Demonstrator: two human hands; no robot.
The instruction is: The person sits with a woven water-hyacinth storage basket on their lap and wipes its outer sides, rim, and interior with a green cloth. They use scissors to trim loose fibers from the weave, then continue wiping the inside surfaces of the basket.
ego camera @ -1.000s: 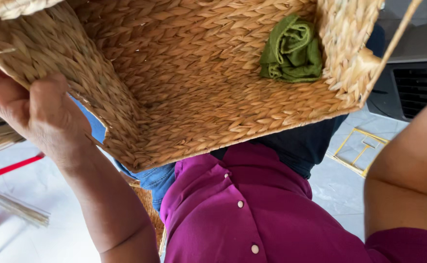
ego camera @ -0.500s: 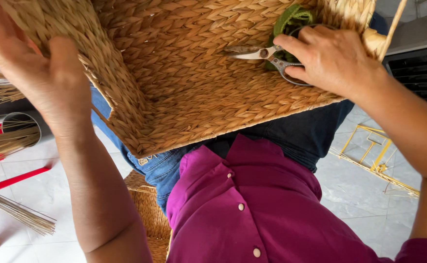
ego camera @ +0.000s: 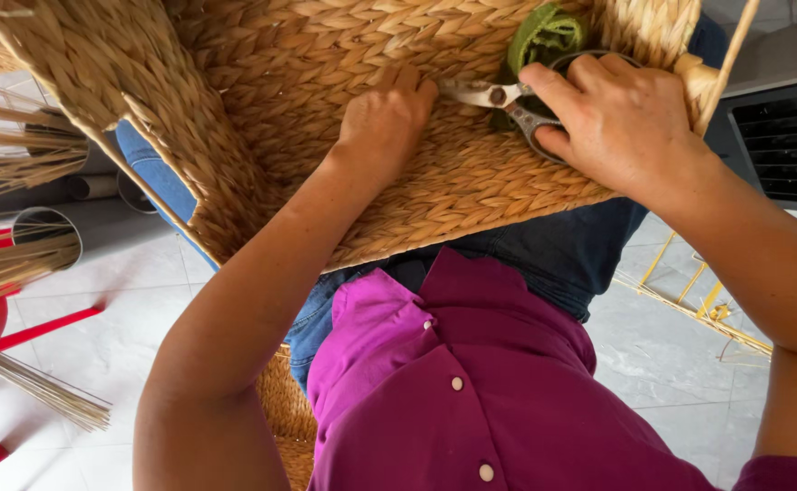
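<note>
A large woven straw basket (ego camera: pixel 262 109) rests on my lap, its flat braided side facing up. My left hand (ego camera: pixel 388 116) lies knuckles-up on that weave near the middle, fingers curled and pressing on the braid. My right hand (ego camera: pixel 619 118) grips the handles of a pair of metal scissors (ego camera: pixel 494 95), whose blades point left toward my left fingertips. A rolled green cloth (ego camera: pixel 544 32) sits against the basket just above the scissors.
Bundles of loose straw stalks (ego camera: pixel 16 264) stick out at the left beside grey tubes (ego camera: pixel 44 223) and a red frame (ego camera: pixel 35 327). A yellow wire rack (ego camera: pixel 699 305) lies on the pale tiled floor at right. A dark vented appliance (ego camera: pixel 785 136) stands far right.
My left hand left the basket's left edge and came onto the middle of the weave. The right hand with the scissors dropped slightly, blades now close to the left fingers.
</note>
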